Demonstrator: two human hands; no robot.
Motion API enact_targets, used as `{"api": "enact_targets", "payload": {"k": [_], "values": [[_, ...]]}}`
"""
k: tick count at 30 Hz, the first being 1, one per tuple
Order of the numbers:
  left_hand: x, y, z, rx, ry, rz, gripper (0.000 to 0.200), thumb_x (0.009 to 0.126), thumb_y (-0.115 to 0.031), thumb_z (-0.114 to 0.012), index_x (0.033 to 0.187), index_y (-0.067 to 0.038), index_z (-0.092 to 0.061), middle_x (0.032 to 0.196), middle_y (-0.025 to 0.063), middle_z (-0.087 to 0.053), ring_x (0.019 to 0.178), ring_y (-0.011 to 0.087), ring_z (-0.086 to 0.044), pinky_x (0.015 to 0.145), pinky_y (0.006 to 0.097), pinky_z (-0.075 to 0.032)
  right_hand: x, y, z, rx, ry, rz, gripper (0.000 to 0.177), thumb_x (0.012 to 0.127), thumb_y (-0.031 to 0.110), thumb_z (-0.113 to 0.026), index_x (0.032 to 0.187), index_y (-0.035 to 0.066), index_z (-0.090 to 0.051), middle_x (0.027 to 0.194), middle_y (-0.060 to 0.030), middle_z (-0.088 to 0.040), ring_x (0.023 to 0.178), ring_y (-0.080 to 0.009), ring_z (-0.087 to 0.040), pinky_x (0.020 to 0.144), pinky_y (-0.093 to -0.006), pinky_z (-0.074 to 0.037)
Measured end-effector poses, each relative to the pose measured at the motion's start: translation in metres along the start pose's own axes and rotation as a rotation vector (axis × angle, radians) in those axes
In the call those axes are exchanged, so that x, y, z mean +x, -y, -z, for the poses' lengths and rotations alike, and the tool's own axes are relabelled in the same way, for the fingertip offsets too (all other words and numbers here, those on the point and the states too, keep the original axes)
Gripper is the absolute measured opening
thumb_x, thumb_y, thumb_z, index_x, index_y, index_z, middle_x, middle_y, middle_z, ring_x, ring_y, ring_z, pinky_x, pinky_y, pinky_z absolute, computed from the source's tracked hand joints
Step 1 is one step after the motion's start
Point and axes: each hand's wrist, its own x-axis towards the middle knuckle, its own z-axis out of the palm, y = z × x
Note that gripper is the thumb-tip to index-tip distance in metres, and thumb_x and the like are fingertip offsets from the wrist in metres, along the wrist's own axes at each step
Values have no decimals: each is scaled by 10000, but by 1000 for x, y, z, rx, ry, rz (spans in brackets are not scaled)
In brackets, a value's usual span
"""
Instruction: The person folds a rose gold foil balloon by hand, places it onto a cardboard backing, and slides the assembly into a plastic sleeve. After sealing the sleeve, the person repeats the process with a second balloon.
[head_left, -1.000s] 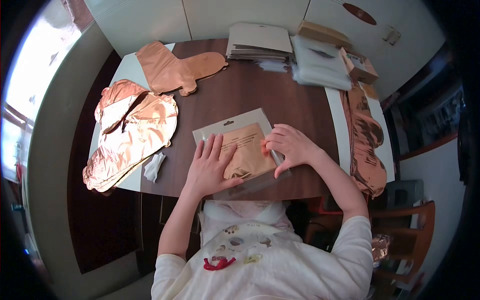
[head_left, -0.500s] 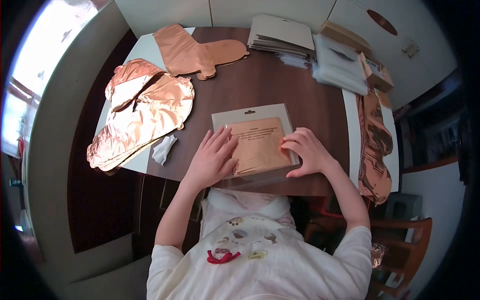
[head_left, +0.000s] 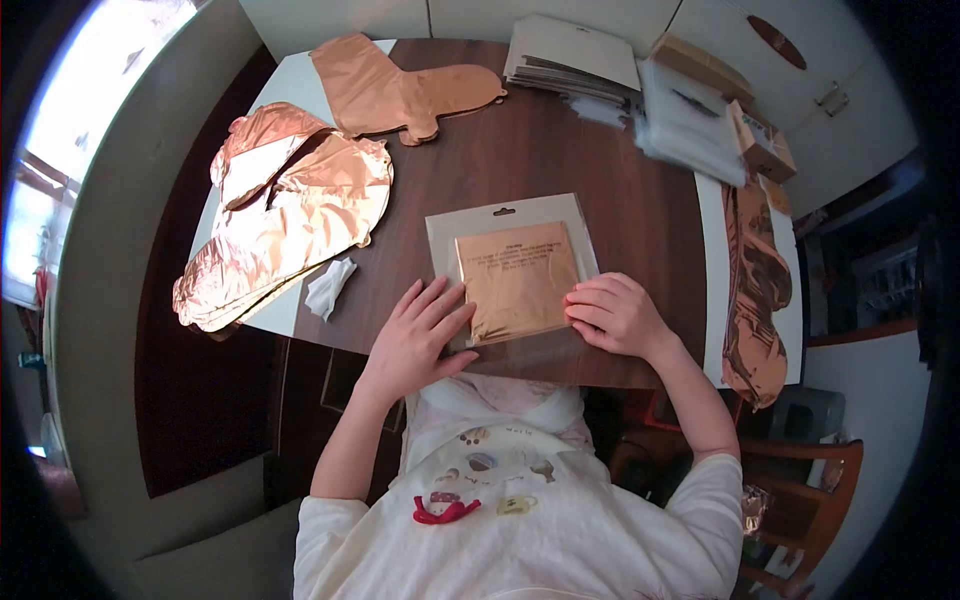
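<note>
A clear plastic bag (head_left: 540,336) lies on the table near its front edge, with a pale card (head_left: 503,220) inside that has a hang hole at the top. On the card sits a folded rose-gold foil balloon (head_left: 515,285) with dark printed text. My left hand (head_left: 425,335) rests at the lower left of the bag, fingers stretched out, fingertips touching the foil's left side. At the lower right corner, my right hand (head_left: 615,318) has its fingers drawn together on the bag's edge; its thumb is hidden.
Flat rose-gold foil balloons (head_left: 300,210) lie at the left, another foil stack (head_left: 400,95) behind. A crumpled white tissue (head_left: 328,288) is near my left hand. At the back right are stacked cards (head_left: 572,55), plastic bags (head_left: 690,120) and a small box (head_left: 762,140). More foil (head_left: 755,300) lines the right edge.
My right hand's spread fingers have closed together at the bag's lower right corner. My left hand has shifted slightly down, showing more of the foil's left side. The view has tilted a little.
</note>
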Motion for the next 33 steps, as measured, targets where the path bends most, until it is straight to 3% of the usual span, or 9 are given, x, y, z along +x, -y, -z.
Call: {"api": "enact_targets", "payload": {"k": [7,15,21,27,33], "values": [[4,-1,3,24,52,27,584,793,-306,-686,1327,-147,-510,1389,89,-482,1338,277,-388,1123,476,-261,8,11,6,-122,3,37,154,745,133,-680,894,105,-658,973,-9,-632,937,-193,-596,839,-339,-485],[11,-5,-5,123,50,7,498,874,-264,-600,1353,-179,-495,1375,47,-506,1335,241,-398,1105,451,-271,45,102,-51,146,-24,-160,169,745,106,-639,908,59,-632,889,-51,-578,864,-229,-570,808,-366,-471],[10,-4,-6,93,41,19,498,870,-254,-602,1352,-187,-499,1374,37,-507,1331,226,-403,1106,464,-266,41,109,-61,217,32,-288,164,788,106,-615,943,53,-616,889,-76,-567,879,-245,-568,800,-369,-463],[10,-4,-6,91,46,20,496,869,-262,-602,1349,-193,-501,1374,37,-506,1333,229,-400,1107,471,-263,52,110,-58,186,85,-317,105,796,109,-640,832,52,-560,810,-87,-538,796,-269,-554,703,-384,-432],[12,-3,-6,93,61,15,492,872,-271,-600,1349,-196,-502,1376,39,-503,1335,230,-397,1108,477,-262,53,109,-64,138,135,-306,125,808,167,-619,799,79,-531,830,-81,-519,858,-251,-521,761,-369,-405]]}}
